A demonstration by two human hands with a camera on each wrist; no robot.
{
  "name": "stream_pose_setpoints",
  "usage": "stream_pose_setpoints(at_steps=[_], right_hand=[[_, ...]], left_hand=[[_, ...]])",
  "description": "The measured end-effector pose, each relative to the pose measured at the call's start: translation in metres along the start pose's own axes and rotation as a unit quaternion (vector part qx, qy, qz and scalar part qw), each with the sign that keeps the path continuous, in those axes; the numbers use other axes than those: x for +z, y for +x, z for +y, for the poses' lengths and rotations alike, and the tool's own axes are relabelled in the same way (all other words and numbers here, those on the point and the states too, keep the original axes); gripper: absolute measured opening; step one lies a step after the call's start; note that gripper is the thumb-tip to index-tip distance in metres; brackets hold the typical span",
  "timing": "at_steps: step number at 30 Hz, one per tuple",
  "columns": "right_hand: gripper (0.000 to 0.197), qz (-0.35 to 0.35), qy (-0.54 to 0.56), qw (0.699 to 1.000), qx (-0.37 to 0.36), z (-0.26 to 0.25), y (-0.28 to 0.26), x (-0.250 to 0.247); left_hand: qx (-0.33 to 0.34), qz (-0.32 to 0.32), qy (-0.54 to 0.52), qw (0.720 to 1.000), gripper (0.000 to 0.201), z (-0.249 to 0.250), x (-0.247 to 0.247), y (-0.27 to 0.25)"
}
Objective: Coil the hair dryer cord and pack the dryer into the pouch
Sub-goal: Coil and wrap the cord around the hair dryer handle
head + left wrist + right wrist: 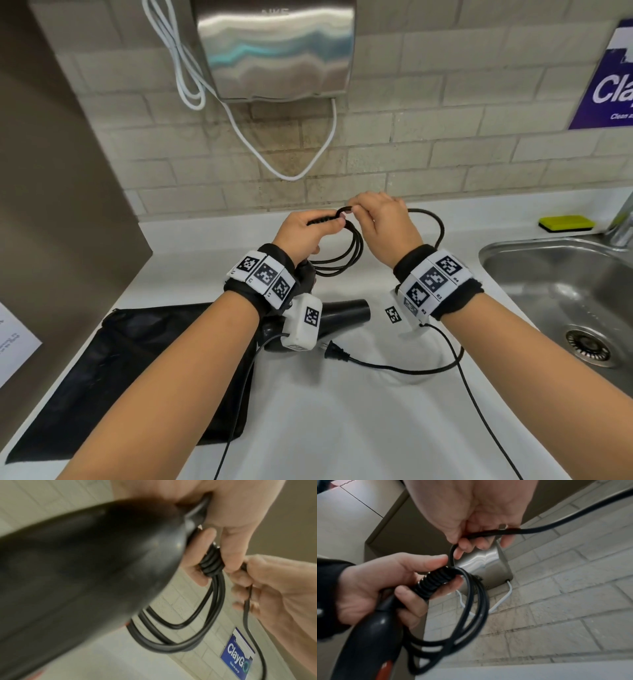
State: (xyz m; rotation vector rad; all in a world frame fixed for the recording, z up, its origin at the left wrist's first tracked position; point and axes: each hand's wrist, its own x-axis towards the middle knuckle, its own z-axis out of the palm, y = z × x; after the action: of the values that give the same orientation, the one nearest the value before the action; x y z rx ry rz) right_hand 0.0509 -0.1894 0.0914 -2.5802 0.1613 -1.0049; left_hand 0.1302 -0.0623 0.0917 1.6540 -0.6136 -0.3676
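Note:
The black hair dryer (346, 310) hangs below my left wrist, its nozzle pointing right over the counter; in the left wrist view the dryer (77, 574) fills the left half. My left hand (318, 229) grips the handle's ribbed cord end together with several loops of black cord (346, 255). The loops (471, 615) hang down from that hand (450, 569). My right hand (363, 212), touching the left one, pinches the free cord, which arcs off to the right. The plug (334, 351) lies on the counter. The black mesh pouch (137, 359) lies flat at the left.
A steel sink (548, 291) is sunk into the white counter (342, 428) at the right, with a yellow sponge (567, 222) behind it. A wall-mounted hand dryer (274, 51) with a white cable hangs on the tiled wall. A blue sign (609, 75) is at top right.

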Motion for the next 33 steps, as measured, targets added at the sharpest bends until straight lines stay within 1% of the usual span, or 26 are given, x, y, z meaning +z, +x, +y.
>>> stream_pose_setpoints(at_steps=[3, 5, 9, 11, 12, 13, 15, 17, 20, 22, 23, 24, 25, 26, 27, 28, 29, 30, 31, 33], right_hand=[[0.026, 0.017, -0.059, 0.997, 0.041, 0.007, -0.007, -0.002], [0.027, 0.014, -0.065, 0.994, 0.086, 0.018, -0.01, -0.007], [0.025, -0.035, -0.015, 0.983, 0.181, 0.047, -0.02, -0.017], [0.026, -0.04, -0.054, 0.977, 0.2, 0.053, -0.025, -0.022], [0.026, -0.026, -0.073, 0.976, 0.205, 0.056, -0.025, -0.025], [0.026, -0.005, -0.065, 0.975, 0.211, 0.057, -0.023, -0.028], [0.025, 0.036, 0.001, 0.974, 0.222, 0.06, -0.017, -0.035], [0.024, 0.06, 0.038, 0.971, 0.226, 0.062, -0.013, -0.038], [0.029, 0.077, 0.057, 0.976, 0.194, 0.059, -0.023, -0.034], [0.028, 0.067, 0.056, 0.984, 0.156, 0.054, -0.04, -0.022], [0.026, 0.05, 0.044, 0.988, 0.139, 0.052, -0.049, -0.013], [0.022, 0.014, 0.03, 0.992, 0.123, 0.05, -0.058, -0.005], [0.018, -0.052, 0.021, 0.992, 0.109, 0.048, -0.066, 0.003], [0.014, -0.148, 0.014, 0.984, 0.102, 0.046, -0.074, 0.011], [0.013, -0.264, 0.001, 0.959, 0.104, 0.044, -0.082, 0.021], [0.014, -0.37, -0.022, 0.922, 0.111, 0.042, -0.09, 0.03], [0.019, -0.45, -0.051, 0.883, 0.121, 0.04, -0.098, 0.038], [0.024, -0.499, -0.079, 0.853, 0.13, 0.039, -0.105, 0.046], [0.029, -0.522, -0.102, 0.836, 0.133, 0.039, -0.112, 0.052], [0.032, -0.536, -0.127, 0.825, 0.128, 0.04, -0.119, 0.06]], left_hand=[[-0.021, 0.033, -0.016, 0.999, 0.027, 0.002, -0.001, 0.0], [-0.036, 0.047, -0.023, 0.998, 0.028, 0.002, -0.004, 0.001], [-0.036, 0.073, -0.055, 0.995, 0.026, 0.002, -0.007, 0.002], [-0.03, 0.072, -0.052, 0.996, 0.023, 0.002, -0.003, 0.002], [-0.028, 0.069, -0.052, 0.996, 0.021, 0.002, 0.001, 0.001], [-0.027, 0.067, -0.054, 0.996, 0.02, 0.002, 0.006, 0.0], [-0.022, 0.071, -0.055, 0.996, 0.021, 0.001, 0.015, -0.001], [-0.016, 0.084, -0.06, 0.995, 0.025, 0.0, 0.019, 0.0], [0.003, 0.096, -0.07, 0.993, 0.026, 0.0, 0.022, -0.001], [0.011, 0.093, -0.062, 0.994, 0.024, 0.0, 0.024, -0.003], [0.013, 0.09, -0.058, 0.994, 0.024, 0.0, 0.026, -0.004], [0.013, 0.089, -0.056, 0.994, 0.023, 0.0, 0.027, -0.005], [0.012, 0.089, -0.054, 0.994, 0.022, 0.0, 0.028, -0.006], [0.01, 0.091, -0.052, 0.994, 0.022, -0.001, 0.029, -0.006], [0.008, 0.091, -0.051, 0.994, 0.022, -0.001, 0.029, -0.006], [0.007, 0.091, -0.052, 0.994, 0.022, -0.001, 0.029, -0.006], [0.007, 0.09, -0.053, 0.994, 0.023, -0.001, 0.029, -0.006], [0.006, 0.09, -0.051, 0.995, 0.023, -0.002, 0.029, -0.007], [0.006, 0.089, -0.049, 0.995, 0.024, -0.001, 0.03, -0.007], [0.006, 0.089, -0.048, 0.995, 0.024, 0.0, 0.031, -0.009]])
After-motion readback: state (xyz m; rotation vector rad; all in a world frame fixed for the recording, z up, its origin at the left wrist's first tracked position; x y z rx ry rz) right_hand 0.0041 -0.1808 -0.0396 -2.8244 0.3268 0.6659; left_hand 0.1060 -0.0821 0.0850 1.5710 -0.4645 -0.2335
